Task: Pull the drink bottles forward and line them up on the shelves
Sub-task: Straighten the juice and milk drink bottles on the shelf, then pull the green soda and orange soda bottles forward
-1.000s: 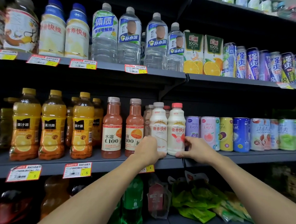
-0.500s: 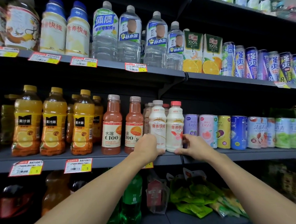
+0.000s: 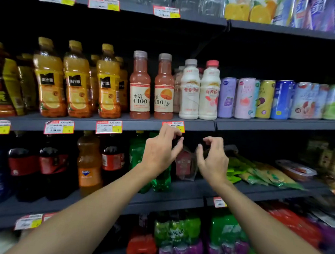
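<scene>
My left hand (image 3: 159, 153) and right hand (image 3: 212, 161) hover empty, fingers loosely curled, near each other, just below the shelf (image 3: 135, 125) carrying two white bottles (image 3: 189, 93).

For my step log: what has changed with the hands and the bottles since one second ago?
The left hand and right hand let go of the white-capped bottle and red-capped bottle and dropped below the middle shelf edge. They hold nothing, fingers loosely curled. Both bottles stay upright, side by side, at the shelf front.
</scene>
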The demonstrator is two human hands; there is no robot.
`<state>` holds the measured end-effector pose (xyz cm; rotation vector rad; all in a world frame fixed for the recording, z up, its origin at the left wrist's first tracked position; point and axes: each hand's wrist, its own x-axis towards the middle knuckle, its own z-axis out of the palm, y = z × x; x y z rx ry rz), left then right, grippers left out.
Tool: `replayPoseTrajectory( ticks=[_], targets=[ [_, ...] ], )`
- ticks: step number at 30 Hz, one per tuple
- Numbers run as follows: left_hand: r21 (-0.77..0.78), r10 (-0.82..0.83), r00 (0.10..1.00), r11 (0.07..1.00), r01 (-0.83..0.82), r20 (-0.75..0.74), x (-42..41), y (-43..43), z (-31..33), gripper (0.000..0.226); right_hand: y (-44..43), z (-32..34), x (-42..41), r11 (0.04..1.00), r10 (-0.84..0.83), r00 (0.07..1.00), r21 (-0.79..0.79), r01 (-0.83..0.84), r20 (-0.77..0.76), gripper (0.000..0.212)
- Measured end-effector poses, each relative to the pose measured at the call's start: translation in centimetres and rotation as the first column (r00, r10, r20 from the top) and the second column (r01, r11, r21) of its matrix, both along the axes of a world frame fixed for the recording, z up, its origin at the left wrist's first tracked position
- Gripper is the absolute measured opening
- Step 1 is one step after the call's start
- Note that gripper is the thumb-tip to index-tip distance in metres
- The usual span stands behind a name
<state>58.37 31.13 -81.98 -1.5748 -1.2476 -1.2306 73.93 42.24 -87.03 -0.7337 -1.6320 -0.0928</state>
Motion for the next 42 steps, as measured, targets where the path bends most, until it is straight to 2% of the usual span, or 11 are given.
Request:
replayPoseTrajectory(
  ticks=[4, 9, 13, 15, 17, 20, 23, 27, 34, 40, 42],
  targets=[
    [-0.136, 0.15, 0.98, 0.982, -0.133, 0.131, -2.9, -1.3, -7.8, 0.022, -1.8, -6.6, -3.0, 0.99, 0.058, 0.99, -0.136, -0.04, 0.131, 0.027],
    [-0.392, 0.424, 0.855, 0.871, -0.295, 0.299, -4.5, -2.0, -13.1, 0.038, -3.2, -10.3, -6.1, 0.946, 0.125, 0.96, -0.322, -0.039, 0.249, 0.034],
    [-0.552, 0.595, 0.71, 0.76, -0.343, 0.377, -5.2, -1.7, -14.3, 0.06, -3.2, -11.5, -8.2, 0.856, 0.156, 0.946, -0.517, 0.014, 0.284, 0.067],
    [-0.622, 0.662, 0.628, 0.706, -0.339, 0.409, -5.3, -1.4, -14.6, 0.069, -2.9, -11.8, -9.1, 0.806, 0.174, 0.941, -0.591, 0.033, 0.29, 0.088],
    [-0.676, 0.691, 0.573, 0.675, -0.296, 0.44, -5.4, -0.9, -14.9, 0.076, -2.4, -11.9, -9.9, 0.783, 0.171, 0.941, -0.62, 0.05, 0.292, 0.1],
    [-0.714, 0.71, 0.534, 0.652, -0.254, 0.459, -5.5, 0.1, -14.9, 0.083, -1.8, -12.0, -10.9, 0.747, 0.2, 0.939, -0.664, 0.038, 0.278, 0.108],
    [-0.748, 0.731, 0.487, 0.63, -0.21, 0.479, -5.8, 1.0, -14.8, 0.08, -1.2, -12.1, -11.6, 0.664, 0.295, 0.927, -0.748, -0.025, 0.23, 0.107],
    [-0.769, 0.743, 0.477, 0.61, -0.191, 0.47, -6.3, 1.5, -15.0, 0.079, -1.0, -12.0, -11.2, 0.666, 0.271, 0.949, -0.743, -0.064, 0.161, 0.094],
    [-0.784, 0.764, 0.473, 0.583, -0.214, 0.439, -6.2, 2.5, -15.2, 0.079, -0.7, -12.6, -7.9, 0.706, 0.117, 0.964, -0.702, 0.089, 0.24, 0.098],
    [-0.756, 0.72, 0.545, 0.617, -0.219, 0.43, -7.2, 2.3, -15.8, 0.08, -0.9, -12.5, -7.0, 0.699, 0.103, 0.969, -0.71, 0.091, 0.226, 0.098],
    [-0.747, 0.664, 0.604, 0.644, -0.163, 0.44, -7.9, 1.5, -15.8, 0.079, -1.3, -12.3, -7.0, 0.703, 0.089, 0.964, -0.701, 0.118, 0.252, 0.099]
  ],
)
